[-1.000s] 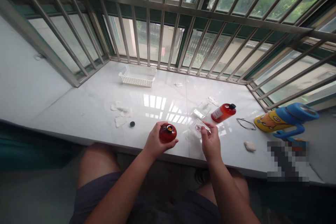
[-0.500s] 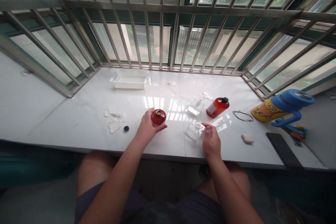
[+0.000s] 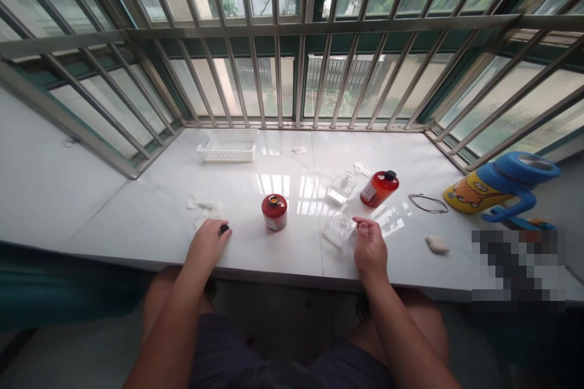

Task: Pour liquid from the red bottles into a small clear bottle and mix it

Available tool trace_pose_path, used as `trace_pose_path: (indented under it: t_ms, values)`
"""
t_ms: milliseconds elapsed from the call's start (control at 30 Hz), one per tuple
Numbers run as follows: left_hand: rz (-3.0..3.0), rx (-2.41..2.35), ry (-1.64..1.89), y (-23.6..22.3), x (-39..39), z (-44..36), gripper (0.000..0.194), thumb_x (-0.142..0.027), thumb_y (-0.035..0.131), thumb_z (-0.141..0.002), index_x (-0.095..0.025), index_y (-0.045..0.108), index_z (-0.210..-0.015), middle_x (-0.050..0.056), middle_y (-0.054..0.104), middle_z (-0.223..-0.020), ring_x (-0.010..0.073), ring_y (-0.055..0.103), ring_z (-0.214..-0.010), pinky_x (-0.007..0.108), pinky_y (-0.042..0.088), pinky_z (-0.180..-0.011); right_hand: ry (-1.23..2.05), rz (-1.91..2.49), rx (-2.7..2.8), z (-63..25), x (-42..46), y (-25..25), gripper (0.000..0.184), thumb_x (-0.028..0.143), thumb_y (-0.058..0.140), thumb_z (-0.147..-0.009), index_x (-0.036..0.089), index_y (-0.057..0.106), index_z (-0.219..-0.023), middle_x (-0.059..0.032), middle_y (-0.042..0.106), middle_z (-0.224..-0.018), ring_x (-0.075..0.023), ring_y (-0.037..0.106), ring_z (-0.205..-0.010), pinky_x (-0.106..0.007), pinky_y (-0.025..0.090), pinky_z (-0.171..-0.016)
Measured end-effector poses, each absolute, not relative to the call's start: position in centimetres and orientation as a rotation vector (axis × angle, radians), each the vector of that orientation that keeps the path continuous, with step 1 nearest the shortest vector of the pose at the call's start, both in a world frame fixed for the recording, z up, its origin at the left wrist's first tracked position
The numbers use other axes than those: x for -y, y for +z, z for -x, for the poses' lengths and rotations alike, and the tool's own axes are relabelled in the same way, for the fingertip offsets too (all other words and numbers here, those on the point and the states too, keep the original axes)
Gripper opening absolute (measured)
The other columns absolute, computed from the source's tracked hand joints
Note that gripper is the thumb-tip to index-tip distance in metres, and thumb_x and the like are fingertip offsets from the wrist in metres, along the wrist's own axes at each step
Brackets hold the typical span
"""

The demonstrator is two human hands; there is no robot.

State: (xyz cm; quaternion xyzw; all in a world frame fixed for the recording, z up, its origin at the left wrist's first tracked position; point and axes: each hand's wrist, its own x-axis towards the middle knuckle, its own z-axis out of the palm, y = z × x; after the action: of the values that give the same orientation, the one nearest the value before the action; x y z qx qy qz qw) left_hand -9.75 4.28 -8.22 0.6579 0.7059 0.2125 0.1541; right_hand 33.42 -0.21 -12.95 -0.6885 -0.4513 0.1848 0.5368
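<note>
- At the glossy white sill [image 3: 150, 213], the left hand [image 3: 205, 246] pinches a small round black cap [image 3: 223, 229], whose size suits thumb and fingertips.
- Curled, the right hand [image 3: 370, 249] sits at the edge of a clear square holder [image 3: 339, 231]; whether it grips cannot be told.
- Between the hands, an uncapped translucent red bottle [image 3: 274, 219] stands upright, likely to prevent spills.
- Beyond the right hand stands a black-capped translucent red bottle [image 3: 379, 188].

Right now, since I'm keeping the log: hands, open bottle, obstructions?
Left hand: fingers around small black round cap. Right hand: at edge of clear square block. Open, round red bottle: standing between hands, unheld. Block between bottle and right hand.
</note>
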Motion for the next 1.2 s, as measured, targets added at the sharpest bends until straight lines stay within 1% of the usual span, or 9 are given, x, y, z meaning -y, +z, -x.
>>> trace_pose_path:
  t_ms: [133,267,367,433,633,900,1033,1100,1200]
  values:
    - [-1.489,-1.875,0.927,-6.6,-4.8,7.1,0.04,-0.054,0.078,-0.08,-0.023,0.074,-0.105,0.007,0.076,-0.097,0.0273,0.073,-0.087,0.039,0.059,-0.082,0.443,1.687,1.118,-33.3,0.2,-12.7,0.05,0.066,0.043,-0.104,0.023,0.067,-0.116,-0.0103,0.075,-0.118,-0.0306,0.07,-0.104,-0.042,0.051,-0.089]
    - [-1.242,-1.469,1.303,-4.4,-6.1,3.4,0.047,-0.05,0.09,-0.075,-0.02,0.068,-0.104,0.009,0.077,-0.105,0.0266,0.074,-0.104,0.042,0.059,-0.097,0.442,1.637,1.11,-33.3,0.0,-12.8,0.048,0.064,0.046,-0.103,0.022,0.062,-0.12,-0.0132,0.072,-0.126,-0.0319,0.068,-0.114,-0.045,0.051,-0.096]
    - [-1.25,-1.27,1.431,-2.8,-7.0,0.8,0.049,-0.046,0.087,-0.082,-0.022,0.067,-0.12,0.008,0.075,-0.114,0.0256,0.074,-0.11,0.045,0.059,-0.104,0.445,1.614,1.095,-33.2,-0.2,-12.9,0.048,0.064,0.048,-0.102,0.021,0.061,-0.121,-0.0153,0.071,-0.126,-0.0321,0.067,-0.115,-0.046,0.051,-0.099]
    - [-1.357,-1.246,1.401,-2.1,-7.3,-0.5,0.05,-0.046,0.083,-0.087,-0.024,0.068,-0.129,0.009,0.074,-0.121,0.0263,0.073,-0.115,0.046,0.058,-0.107,0.445,1.615,1.097,-33.2,-0.3,-12.8,0.049,0.064,0.047,-0.102,0.021,0.061,-0.12,-0.0155,0.072,-0.125,-0.0321,0.068,-0.114,-0.046,0.052,-0.099]
    - [-1.399,-1.307,1.264,-2.7,-7.0,-2.5,0.038,-0.047,0.081,-0.088,-0.024,0.075,-0.117,0.01,0.076,-0.121,0.0308,0.073,-0.116,0.05,0.061,-0.104,0.485,1.633,1.092,-33.1,-0.3,-12.6,0.048,0.066,0.047,-0.102,0.023,0.061,-0.118,-0.014,0.072,-0.124,-0.0315,0.068,-0.112,-0.046,0.054,-0.096]
    - [-1.736,-1.342,1.198,-2.0,-6.0,-2.7,0.023,-0.039,0.067,-0.098,-0.028,0.073,-0.116,0.006,0.072,-0.127,0.0261,0.068,-0.122,0.046,0.054,-0.111,0.536,1.609,1.078,-33.1,-0.3,-12.5,0.048,0.066,0.05,-0.1,0.023,0.062,-0.116,-0.0129,0.072,-0.119,-0.0308,0.069,-0.11,-0.045,0.055,-0.097]
    - [-1.685,-1.437,1.132,-1.6,-6.4,-4.3,0.042,-0.047,0.081,-0.088,-0.029,0.064,-0.121,0.006,0.072,-0.126,0.026,0.07,-0.117,0.043,0.055,-0.104,0.519,1.644,1.104,-33.1,-0.2,-12.3,0.049,0.067,0.048,-0.101,0.023,0.064,-0.114,-0.0117,0.073,-0.115,-0.0308,0.069,-0.105,-0.044,0.054,-0.092]
    - [-1.623,-1.551,1.134,-1.8,-6.9,-5.5,0.053,-0.052,0.091,-0.076,-0.028,0.06,-0.112,0.005,0.074,-0.119,0.0271,0.071,-0.111,0.043,0.056,-0.099,0.506,1.671,1.114,-33.1,-0.2,-12.2,0.049,0.067,0.046,-0.101,0.023,0.064,-0.113,-0.0107,0.074,-0.113,-0.0306,0.069,-0.102,-0.043,0.053,-0.089]
    - [-1.567,-1.654,1.17,-2.3,-7.5,-6.8,0.052,-0.052,0.095,-0.07,-0.026,0.057,-0.095,0.003,0.076,-0.113,0.0263,0.072,-0.102,0.04,0.056,-0.089,0.503,1.691,1.115,-33.1,-0.1,-12.1,0.05,0.068,0.046,-0.101,0.023,0.065,-0.112,-0.0098,0.074,-0.11,-0.0299,0.069,-0.099,-0.041,0.053,-0.086]
